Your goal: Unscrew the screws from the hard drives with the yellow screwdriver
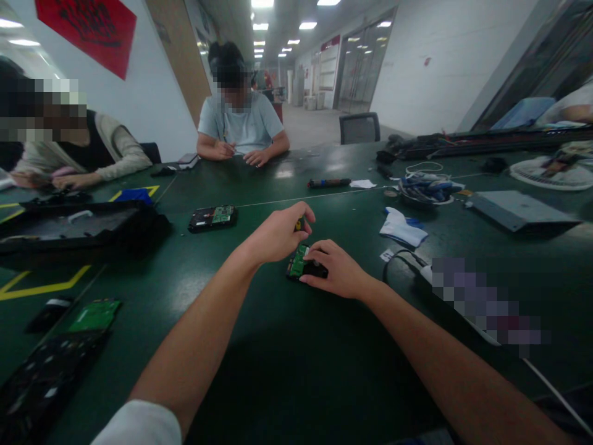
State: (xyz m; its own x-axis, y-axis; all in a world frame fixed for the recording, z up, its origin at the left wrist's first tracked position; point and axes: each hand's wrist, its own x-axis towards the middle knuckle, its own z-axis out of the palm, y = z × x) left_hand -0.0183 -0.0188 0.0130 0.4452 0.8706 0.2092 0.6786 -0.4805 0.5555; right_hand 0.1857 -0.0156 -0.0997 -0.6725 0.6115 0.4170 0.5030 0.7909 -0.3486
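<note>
A small hard drive (296,267) with a green circuit board lies on the dark green table in front of me. My right hand (340,269) grips it from the right side, fingers across its top and thumb along the near edge. Just above the drive, my left hand (280,233) is closed around the yellow-and-black handle of a screwdriver (299,224). Its handle is mostly covered by my fingers, and I cannot see whether the tip touches the drive. Another hard drive (213,218) lies farther off to the left, board side up.
On the left stand a black plastic casing (83,225) and a loose green board (96,315). To the right are a power strip (467,296), white gloves (402,228), a grey metal box (519,210) and a marker (328,183). Two people sit across the table.
</note>
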